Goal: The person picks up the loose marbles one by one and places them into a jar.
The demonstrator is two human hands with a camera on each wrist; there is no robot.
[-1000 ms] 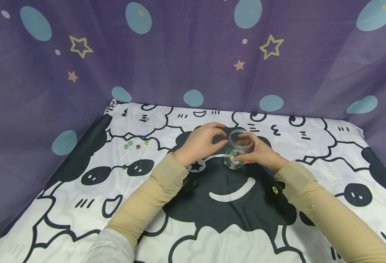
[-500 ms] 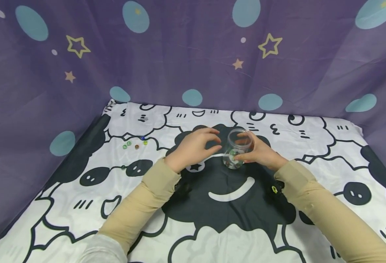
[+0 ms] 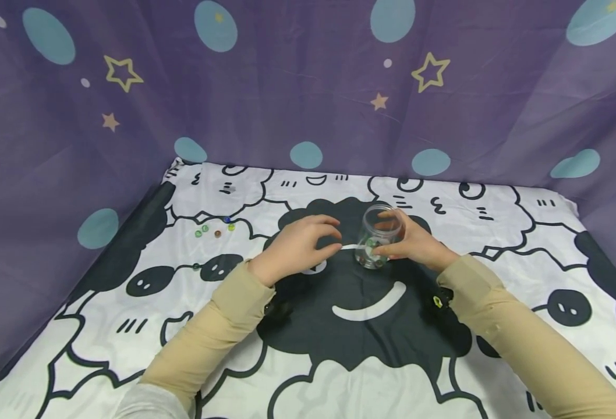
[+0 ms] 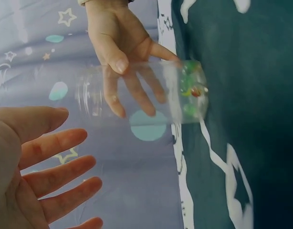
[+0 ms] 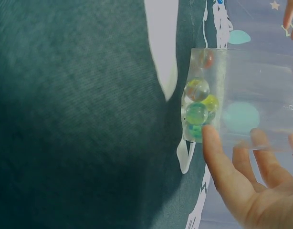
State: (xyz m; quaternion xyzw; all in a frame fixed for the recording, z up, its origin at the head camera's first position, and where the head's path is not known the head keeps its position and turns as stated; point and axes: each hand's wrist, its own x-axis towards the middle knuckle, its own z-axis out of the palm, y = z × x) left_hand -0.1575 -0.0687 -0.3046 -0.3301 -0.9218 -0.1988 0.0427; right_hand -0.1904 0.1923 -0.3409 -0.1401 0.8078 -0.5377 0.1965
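A clear jar [image 3: 368, 233] stands upright on the dark patch of the cloth. Several glass marbles [image 5: 197, 113], green, yellow and reddish, lie at its bottom. My right hand [image 3: 418, 242] holds the jar from the right, with thumb and fingers round its wall. Left of the jar, and apart from it, is my left hand [image 3: 298, 245]. Its fingers [image 4: 65, 174] are spread and relaxed, and nothing shows between them in the left wrist view. No lid is on the jar's mouth.
Loose marbles lie at the left back of the cloth: a brown one [image 3: 217, 234], a blue one [image 3: 227, 220], a yellow one [image 3: 231, 227] and green ones [image 3: 205, 228]. A dark green marble [image 3: 196, 266] sits nearer. A purple curtain [image 3: 308, 87] hangs behind.
My left hand has drawn away from the jar's mouth, leftward and slightly toward me. The right hand and the jar have stayed in place.
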